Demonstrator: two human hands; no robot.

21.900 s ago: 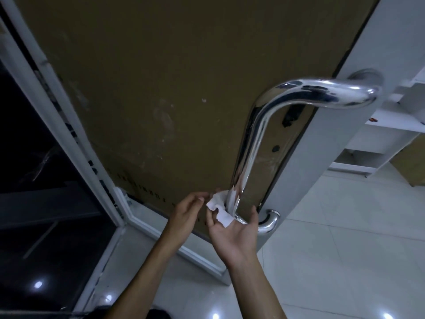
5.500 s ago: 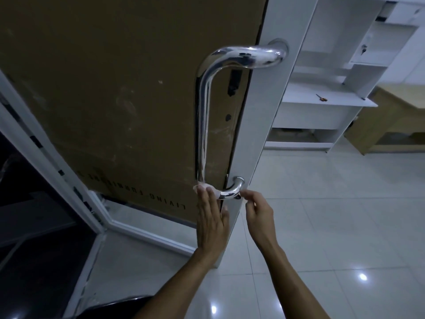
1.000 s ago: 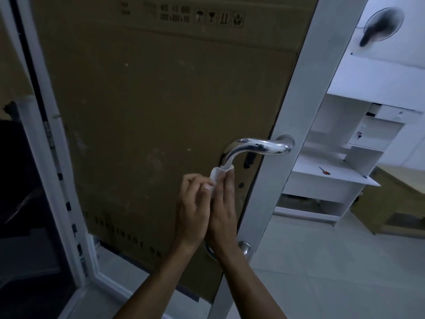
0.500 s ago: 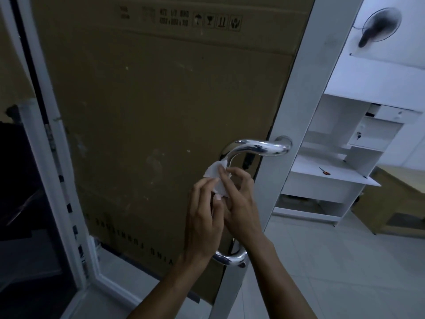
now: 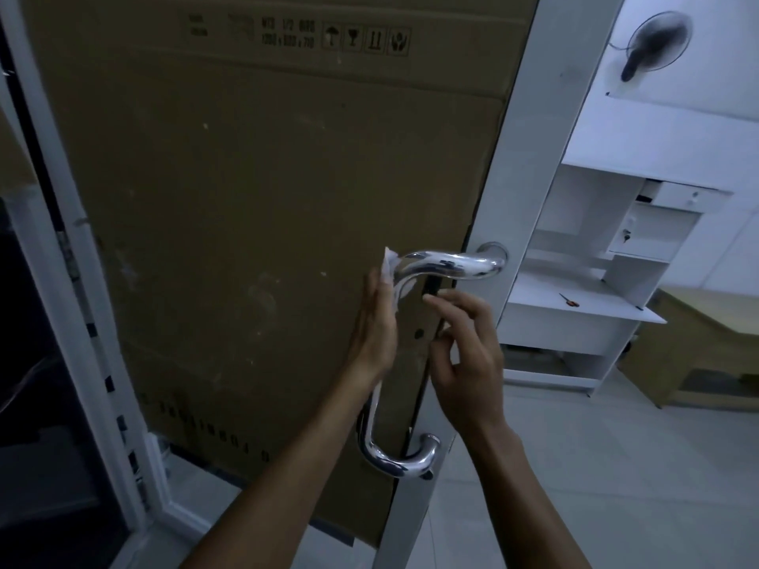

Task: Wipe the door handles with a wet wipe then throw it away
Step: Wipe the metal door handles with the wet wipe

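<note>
The left hand (image 5: pixel 376 322) stands edge-on with its fingers straight and together, pointing up, the palm facing the upper bend of the chrome door handle (image 5: pixel 447 265). The flat fingers press a white wet wipe (image 5: pixel 390 268) against the outer side of that bend; nothing is curled round the wipe, so the hold is a press and not a pinch. The wipe is crumpled, and part of it shows above the fingertips and part on the far side of the bar. The left forearm rises from the lower centre of the view and crosses in front of the vertical run of the handle, hiding its middle section. The right hand (image 5: pixel 466 351) hovers just to the right of the pressing hand, apart from the handle and the wipe, back of the hand toward the camera. Its fingers are loosely bent and spread and hold nothing. Below both wrists, the lower curve of the handle meets the white door frame (image 5: pixel 521 166). Behind the pressing hand stands a brown cardboard panel (image 5: pixel 246 190). Well to the right of the free hand stands a white desk unit (image 5: pixel 583 314), and above it a wall fan (image 5: pixel 657 41).
</note>
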